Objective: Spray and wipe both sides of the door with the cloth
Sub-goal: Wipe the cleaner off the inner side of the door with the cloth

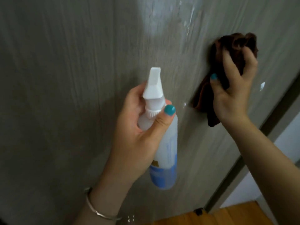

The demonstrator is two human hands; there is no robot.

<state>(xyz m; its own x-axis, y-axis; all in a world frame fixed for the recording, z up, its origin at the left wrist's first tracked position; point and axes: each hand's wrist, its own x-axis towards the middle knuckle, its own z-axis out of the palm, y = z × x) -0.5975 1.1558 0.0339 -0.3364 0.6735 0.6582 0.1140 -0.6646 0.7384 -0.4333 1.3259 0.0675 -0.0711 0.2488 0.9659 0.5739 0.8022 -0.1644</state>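
A grey wood-grain door (65, 78) fills most of the view, with wet streaks and droplets on its upper middle. My left hand (138, 130) grips a translucent spray bottle (164, 159) with a white nozzle and a blue label, nozzle pointing up toward the door. To the right, my right hand (233, 88) holds a bunched dark brown cloth (209, 93) and presses it against the door surface.
The door's dark edge (253, 151) runs diagonally at the right, with a white wall (285, 132) beyond it. An orange wooden floor (227, 215) shows at the bottom right, with a small black piece (198, 211) at the door's foot.
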